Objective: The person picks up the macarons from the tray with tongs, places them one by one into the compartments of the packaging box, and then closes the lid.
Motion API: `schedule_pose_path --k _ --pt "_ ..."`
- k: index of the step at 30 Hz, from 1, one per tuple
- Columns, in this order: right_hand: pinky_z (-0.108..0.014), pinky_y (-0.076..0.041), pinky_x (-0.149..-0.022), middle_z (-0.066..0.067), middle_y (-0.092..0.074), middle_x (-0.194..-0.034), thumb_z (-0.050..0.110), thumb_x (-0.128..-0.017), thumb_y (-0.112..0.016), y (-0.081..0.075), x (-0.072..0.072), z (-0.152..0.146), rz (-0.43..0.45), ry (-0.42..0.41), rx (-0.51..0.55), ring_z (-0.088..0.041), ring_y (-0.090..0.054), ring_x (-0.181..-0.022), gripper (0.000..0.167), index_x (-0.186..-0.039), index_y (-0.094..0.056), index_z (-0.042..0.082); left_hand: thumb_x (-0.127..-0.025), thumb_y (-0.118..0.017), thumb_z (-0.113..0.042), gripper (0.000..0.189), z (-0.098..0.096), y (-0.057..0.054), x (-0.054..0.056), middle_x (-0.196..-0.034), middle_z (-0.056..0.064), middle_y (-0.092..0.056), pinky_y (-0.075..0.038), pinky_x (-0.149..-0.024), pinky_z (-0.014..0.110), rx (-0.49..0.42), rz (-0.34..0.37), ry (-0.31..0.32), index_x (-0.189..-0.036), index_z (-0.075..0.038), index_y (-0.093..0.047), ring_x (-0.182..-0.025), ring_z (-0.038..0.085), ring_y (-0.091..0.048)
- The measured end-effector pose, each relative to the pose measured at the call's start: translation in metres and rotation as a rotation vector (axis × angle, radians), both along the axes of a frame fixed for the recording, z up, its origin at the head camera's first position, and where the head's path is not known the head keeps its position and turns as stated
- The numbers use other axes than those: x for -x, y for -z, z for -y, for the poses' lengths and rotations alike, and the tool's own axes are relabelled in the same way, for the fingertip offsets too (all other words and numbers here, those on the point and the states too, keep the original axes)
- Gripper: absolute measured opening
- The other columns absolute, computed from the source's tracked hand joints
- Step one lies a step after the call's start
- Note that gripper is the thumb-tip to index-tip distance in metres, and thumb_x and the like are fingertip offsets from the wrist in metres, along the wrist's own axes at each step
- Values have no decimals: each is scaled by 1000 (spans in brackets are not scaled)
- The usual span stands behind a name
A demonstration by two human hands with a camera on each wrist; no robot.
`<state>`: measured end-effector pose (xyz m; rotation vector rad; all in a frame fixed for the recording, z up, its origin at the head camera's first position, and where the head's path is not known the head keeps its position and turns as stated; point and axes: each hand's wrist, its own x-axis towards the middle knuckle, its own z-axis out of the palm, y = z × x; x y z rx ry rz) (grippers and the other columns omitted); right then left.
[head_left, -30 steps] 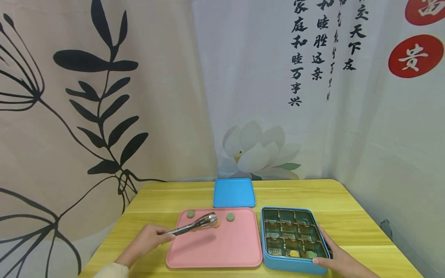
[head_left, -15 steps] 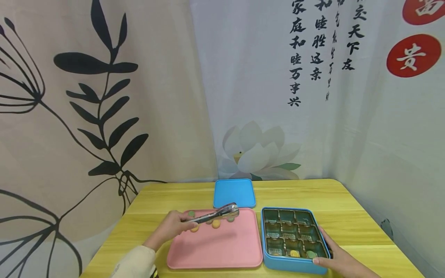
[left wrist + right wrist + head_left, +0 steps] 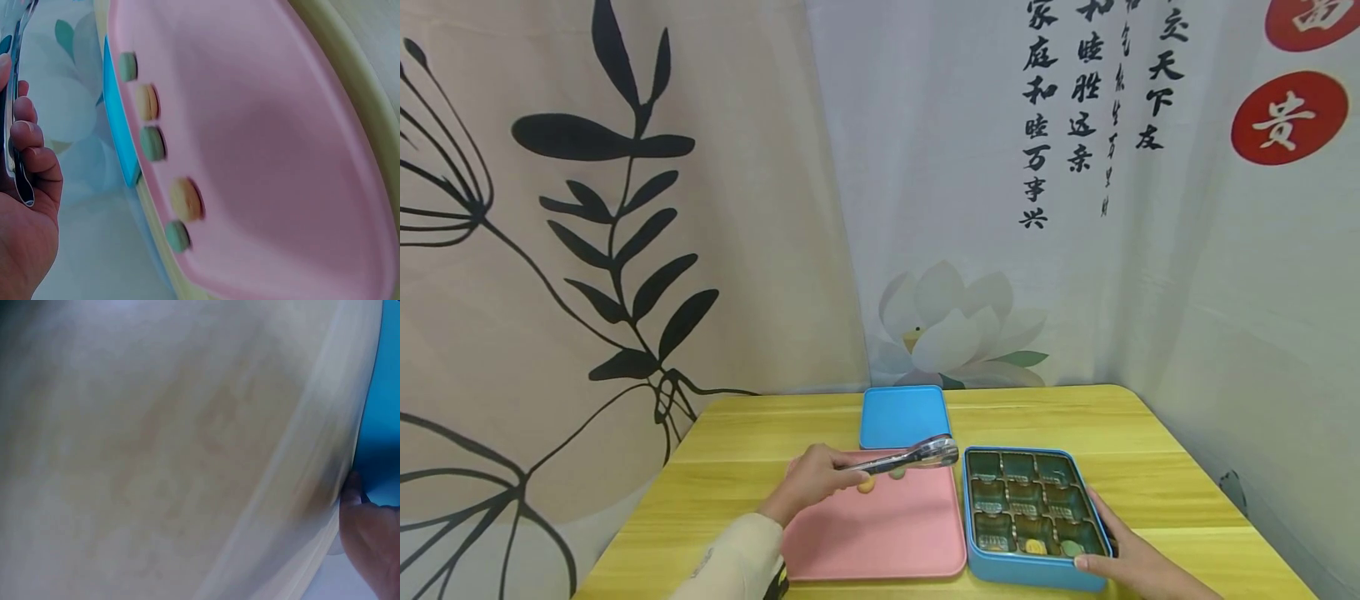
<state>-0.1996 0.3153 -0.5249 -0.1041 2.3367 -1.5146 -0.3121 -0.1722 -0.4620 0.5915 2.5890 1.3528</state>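
My left hand point(image 3: 811, 483) grips a pair of metal tongs point(image 3: 917, 454), held above the pink tray point(image 3: 880, 542) with the tips over its far right corner. Whether the tips pinch anything I cannot tell. Several macarons lie in a row along the tray's far side, among them a green macaron point(image 3: 152, 143) and a yellow macaron point(image 3: 187, 199); hand and tongs cover part of the row in the head view. My right hand point(image 3: 1120, 546) holds the near right corner of a blue box point(image 3: 1030, 571), thumb at the front rim. Its divided insert contains a yellow macaron point(image 3: 1035, 547) and a green macaron point(image 3: 1072, 548) in the front row.
Behind the tray lies a flat blue lid point(image 3: 905, 415). Everything stands on a yellow wood-grain table point(image 3: 715, 467). A printed curtain point(image 3: 760, 208) hangs along the table's far edge.
My left hand has moved the tongs rightward and up from the row of macarons, toward the blue box. The right hand and the box have stayed put.
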Motion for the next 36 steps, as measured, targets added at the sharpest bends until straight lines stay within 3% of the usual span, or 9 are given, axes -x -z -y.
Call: schedule_pose_path --k 5,11,15,23,31,36 --pt "-73 -30 -96 -37 12 -155 30 -101 -59 1 1 0 -12 -6 -10 -65 -8 -135 97 -155 18 7 -85 -79 -32 19 -18 2 1 -73 5 -66 -34 -48 24 -22 5 34 -90 -14 -80 -54 11 -41" --pt "-74 -28 -96 -36 12 -155 31 -101 -59 1 0 1 -8 -4 -31 -65 -5 -135 97 -155 17 7 -84 -80 -32 13 -36 10 2 -61 -7 -52 -35 -49 25 -34 -15 50 -80 -20 -78 -54 10 -40" --pt "-76 -25 -97 -36 13 -155 31 -101 -58 1 0 1 3 -8 -23 -66 -1 -134 96 -155 17 7 -84 -81 -32 18 -44 16 1 -59 -7 -51 -34 -47 25 -35 -8 56 -79 -15 -78 -51 9 -39" --pt "-74 -30 -95 -38 9 -154 33 -100 -59 -2 -1 3 0 5 -49 -66 -10 -134 98 -155 17 6 -81 -83 -32 15 -53 21 -3 -57 -7 -53 -34 -47 23 -37 17 41 -75 -20 -78 -51 8 -41" --pt "-73 -32 -95 -39 9 -154 33 -100 -60 -1 -1 2 -7 6 -33 -65 -17 -134 98 -155 18 7 -81 -83 -32 15 -55 19 -4 -58 -7 -54 -35 -48 24 -33 -1 37 -75 -19 -77 -53 8 -42" --pt "-72 -32 -95 -38 9 -154 32 -100 -59 -1 -2 1 -4 7 -25 -65 -18 -134 98 -155 18 8 -82 -82 -36 19 -53 20 -3 -57 -8 -47 -33 -48 24 -17 -26 31 -75 -19 -76 -53 8 -38"
